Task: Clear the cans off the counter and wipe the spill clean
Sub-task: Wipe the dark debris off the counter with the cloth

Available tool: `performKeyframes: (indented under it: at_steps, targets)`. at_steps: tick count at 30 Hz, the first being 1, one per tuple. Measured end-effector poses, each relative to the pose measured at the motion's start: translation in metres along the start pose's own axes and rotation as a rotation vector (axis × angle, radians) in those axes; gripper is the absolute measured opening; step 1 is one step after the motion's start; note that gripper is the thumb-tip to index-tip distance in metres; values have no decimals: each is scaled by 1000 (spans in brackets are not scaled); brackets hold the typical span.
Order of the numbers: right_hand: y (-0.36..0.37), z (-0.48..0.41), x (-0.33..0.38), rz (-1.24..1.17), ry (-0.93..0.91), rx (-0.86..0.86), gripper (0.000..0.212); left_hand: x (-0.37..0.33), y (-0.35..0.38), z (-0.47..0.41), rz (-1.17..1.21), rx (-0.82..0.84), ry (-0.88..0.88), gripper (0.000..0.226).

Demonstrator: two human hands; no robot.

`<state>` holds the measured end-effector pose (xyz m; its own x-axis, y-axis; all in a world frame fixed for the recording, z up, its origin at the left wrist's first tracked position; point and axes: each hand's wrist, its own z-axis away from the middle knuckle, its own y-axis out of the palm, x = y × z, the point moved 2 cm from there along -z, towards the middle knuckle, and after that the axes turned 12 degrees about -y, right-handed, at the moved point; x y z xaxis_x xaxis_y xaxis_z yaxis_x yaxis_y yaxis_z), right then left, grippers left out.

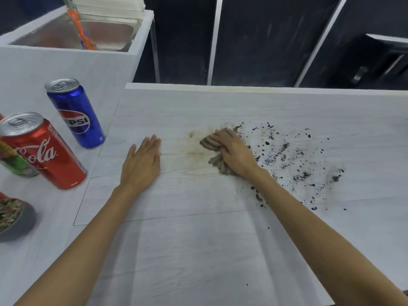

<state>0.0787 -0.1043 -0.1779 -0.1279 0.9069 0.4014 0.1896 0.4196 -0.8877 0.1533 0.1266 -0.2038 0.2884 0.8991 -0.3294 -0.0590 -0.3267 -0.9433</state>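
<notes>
I see the spill (pixel 287 155), black specks and a brown smear, on the counter (pixel 198 250) nearer its far edge; my right hand (pixel 234 151) clutches a soiled cloth (pixel 212 143) on it; my left hand (pixel 142 160) lies flat beside, fingers straight.

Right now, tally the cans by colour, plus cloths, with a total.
blue can: 1
red can: 1 in full view
green can: 1, partly hidden behind the red can
cloth: 1
total: 4

Three cans, one cloth, two hands
One blue can (pixel 76 113), one red can (pixel 44 151), one green can (pixel 15 165); one cloth (pixel 209 142); left hand (pixel 141 161), right hand (pixel 235 152).
</notes>
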Motion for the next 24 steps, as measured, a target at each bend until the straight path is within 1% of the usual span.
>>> performKeyframes:
  at_steps: [2,3,4,6,7,8,10,14,15,17,19,20,22,24]
  targets:
    - [-6,-7,11,-86,71,-117,46,0,-1,1,8,6,1,48]
    - [-7,-5,25,-118,73,-122,47,0,-1,2,7,7,1,48]
    - [-3,2,43,-158,41,-91,47,0,-1,2,7,6,-1,48]
    - [17,27,82,-144,-129,-43,45,-1,-2,1,20,5,-4,49]
    - [30,41,99,-61,-224,-40,45,-2,-2,1,27,11,-5,49]
    - [38,53,109,13,-267,-53,48,-2,-2,2,32,20,-4,49]
    - [37,58,99,39,-219,-33,52,-1,-3,3,45,28,7,48]
    - [6,30,33,50,-119,53,45,-1,-5,8,86,35,35,48]
    - [-1,20,16,12,-62,52,46,-2,-5,8,93,36,40,47]
    - [-10,6,0,-149,50,29,48,-5,-8,6,108,38,42,47]
    - [-18,6,7,-322,125,-43,50,-10,-10,10,115,30,62,46]
    - [-20,13,18,-379,125,-63,51,-13,-11,15,107,19,79,46]
    - [-12,46,52,-399,38,-20,54,-23,-9,35,104,2,67,47]
    - [7,100,87,-289,-130,36,56,-35,-4,63,122,39,0,50]
